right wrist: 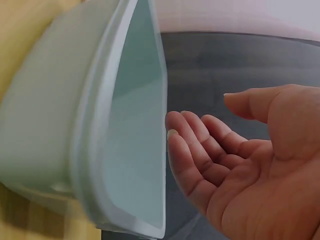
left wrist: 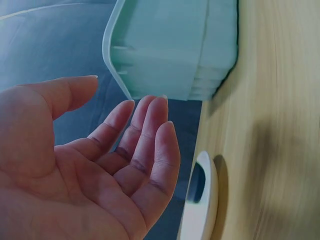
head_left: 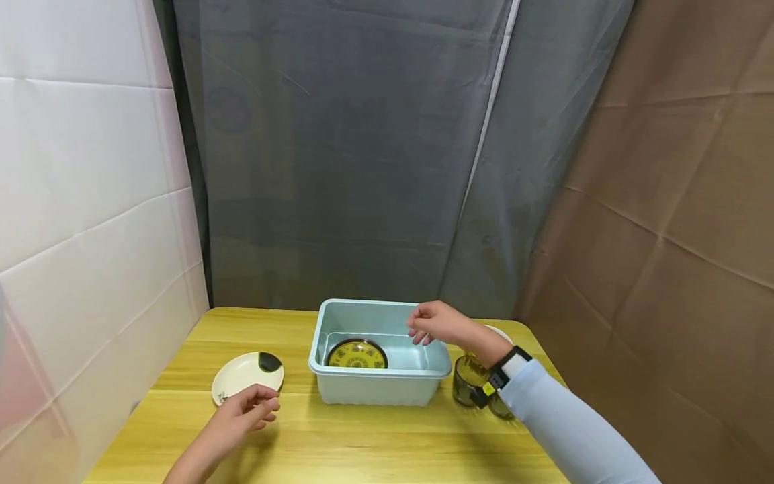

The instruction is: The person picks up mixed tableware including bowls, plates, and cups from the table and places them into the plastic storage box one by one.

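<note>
A pale blue plastic basin (head_left: 379, 388) stands in the middle of the table, with a yellow patterned dish with a dark rim (head_left: 358, 354) lying inside at its left. My right hand (head_left: 444, 323) hovers over the basin's right end, fingers loosely bent and holding nothing; the right wrist view shows the palm (right wrist: 280, 165) bare beside the rim. Low over the table at the left, my left hand (head_left: 244, 413) is empty, its fingers (left wrist: 155, 135) relaxed. Just beyond it lies a cream plate with a black patch (head_left: 244, 373).
Right of the basin, a brown glass cup (head_left: 465, 382) stands partly under my right wrist, with another glass piece (head_left: 500, 407) beside it. A white rim (head_left: 498, 332) shows behind my forearm. Cloth walls (head_left: 351, 154) enclose the wooden table (head_left: 338, 444).
</note>
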The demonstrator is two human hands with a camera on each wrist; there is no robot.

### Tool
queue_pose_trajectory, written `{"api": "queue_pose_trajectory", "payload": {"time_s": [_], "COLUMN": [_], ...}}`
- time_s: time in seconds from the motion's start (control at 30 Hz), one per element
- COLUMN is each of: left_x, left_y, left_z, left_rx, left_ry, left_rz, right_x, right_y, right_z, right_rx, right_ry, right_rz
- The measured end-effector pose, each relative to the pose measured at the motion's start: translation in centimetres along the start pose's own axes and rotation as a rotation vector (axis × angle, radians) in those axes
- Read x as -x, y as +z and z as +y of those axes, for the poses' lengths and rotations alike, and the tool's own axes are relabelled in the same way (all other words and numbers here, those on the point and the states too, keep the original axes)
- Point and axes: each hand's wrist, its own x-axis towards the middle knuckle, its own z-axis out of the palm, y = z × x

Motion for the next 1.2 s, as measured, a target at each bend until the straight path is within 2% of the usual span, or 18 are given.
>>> {"api": "queue_pose_trajectory", "payload": {"time_s": [0.13,0.23,0.5,0.7,0.9,1.2], "left_x": [-0.1,-0.1,-0.1,-0.4,-0.4,-0.4], "left_y": [0.4,0.6,0.7,1.0,1.2,1.6], "left_z": [0.4,0.7,1.1,1.0,1.0,0.8], "left_rx": [0.001,-0.004,-0.003,-0.004,-0.007,-0.001], "left_ry": [0.000,-0.003,0.026,0.028,0.027,0.009], "left_rz": [-0.020,-0.021,-0.045,-0.066,-0.066,-0.076], "right_x": [4.2,7.0,11.3,12.9,13.1,12.9], "right_y": [0.7,1.3,3.5,5.2,7.2,9.0], "right_z": [0.7,1.5,4.9,7.3,10.1,11.5], "right_rx": [-0.101,-0.178,-0.343,-0.457,-0.514,-0.520], "right_ry": [-0.082,-0.103,-0.053,-0.025,0.023,0.052], "right_rz": [0.072,0.113,0.237,0.264,0.262,0.252]}}
